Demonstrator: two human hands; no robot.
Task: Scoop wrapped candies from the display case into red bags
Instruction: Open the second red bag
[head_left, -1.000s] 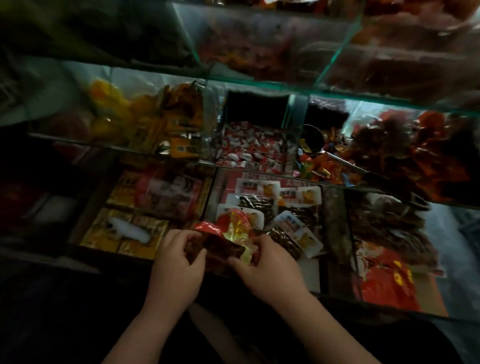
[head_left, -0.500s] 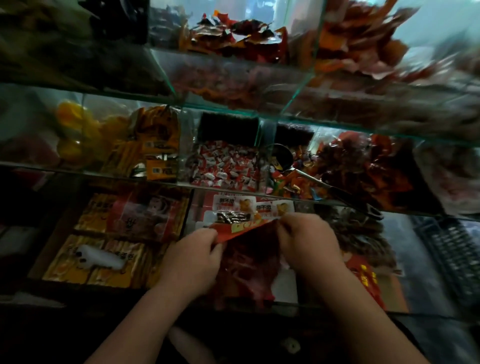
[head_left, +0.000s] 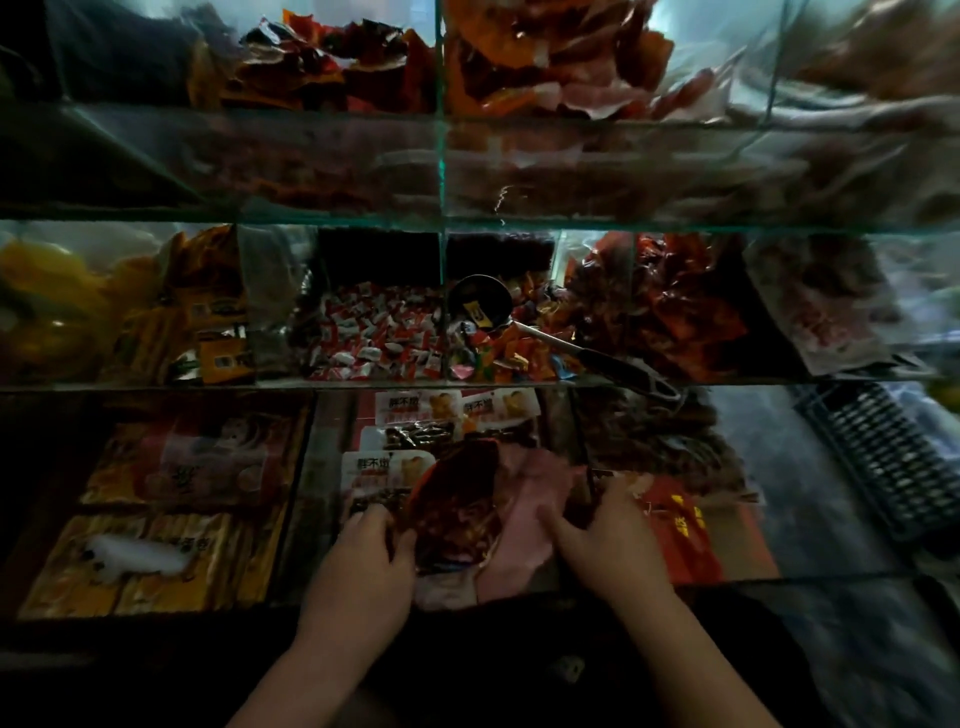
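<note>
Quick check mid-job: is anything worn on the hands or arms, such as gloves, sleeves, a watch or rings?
Nothing worn shows. The left hand and right hand are bare, with no gloves. The left forearm and right forearm are uncovered down to the frame's bottom edge, so no sleeve or cuff is in view. No watch, bracelet or ring is visible, though the light is dim and a thin ring could be missed.

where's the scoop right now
In the head view, the scoop lies centre-right in the middle row's mixed candy bin, just right of the red-and-white candies, handle pointing toward the lower right.
</note>
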